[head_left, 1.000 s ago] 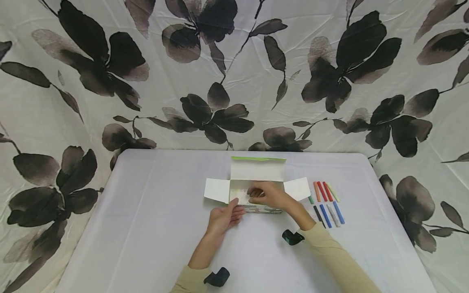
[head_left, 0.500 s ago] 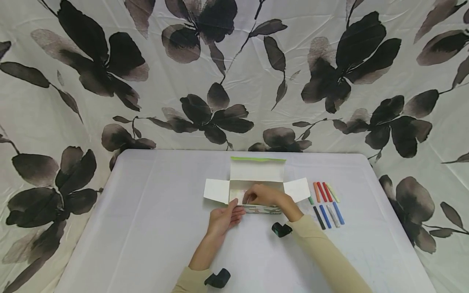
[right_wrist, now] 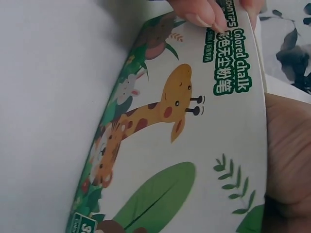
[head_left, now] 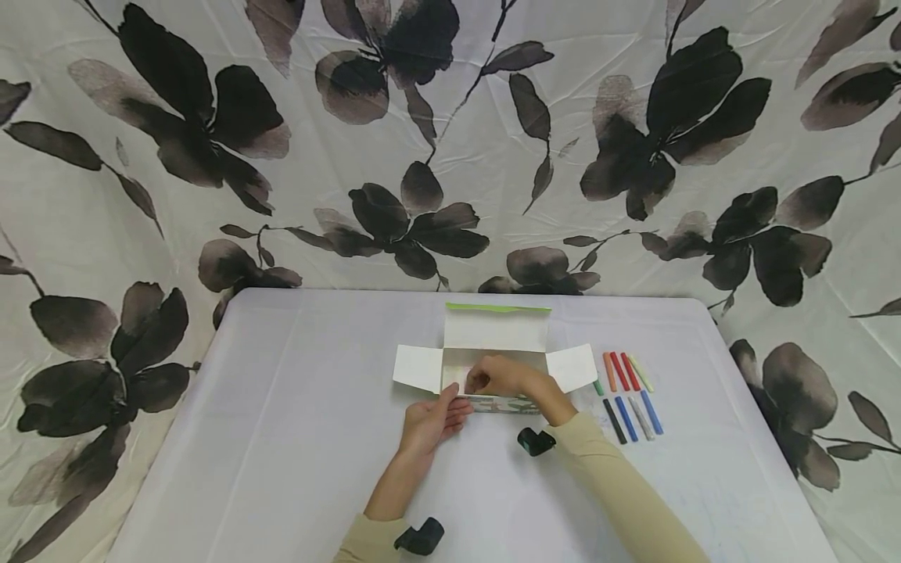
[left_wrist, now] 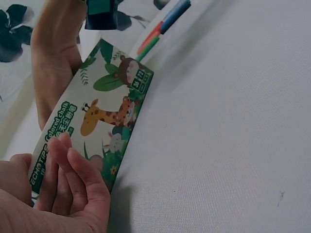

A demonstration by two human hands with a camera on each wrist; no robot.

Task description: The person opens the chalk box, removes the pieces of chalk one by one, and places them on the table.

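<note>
An open cardboard box (head_left: pixel 503 405), printed "Colored chalk", lies on the white table with its white flaps folded outward. Giraffe and leaf pictures cover its front face in both wrist views. My left hand (head_left: pixel 425 422) holds the front wall near its left end, thumb over the top edge and fingers (left_wrist: pixel 90 182) against the printed side. My right hand (head_left: pixel 501 377) reaches down into the box with bent fingers. The box wall hides those fingertips, so I cannot see whether they hold anything. In the right wrist view, left-hand fingers (right_wrist: pixel 194 12) show at the box's top edge.
To the right of the box lie several coloured sticks in two rows, among them an orange one (head_left: pixel 609 372), a black one (head_left: pixel 614 421) and a blue one (head_left: pixel 651 412). A green stick (head_left: pixel 598 387) is beside the right flap (head_left: pixel 572 367). A floral cloth (head_left: pixel 415 141) hangs behind the table.
My right hand has moved left and lower into the box, its forearm shifting left too. My left hand keeps its hold on the front wall.
</note>
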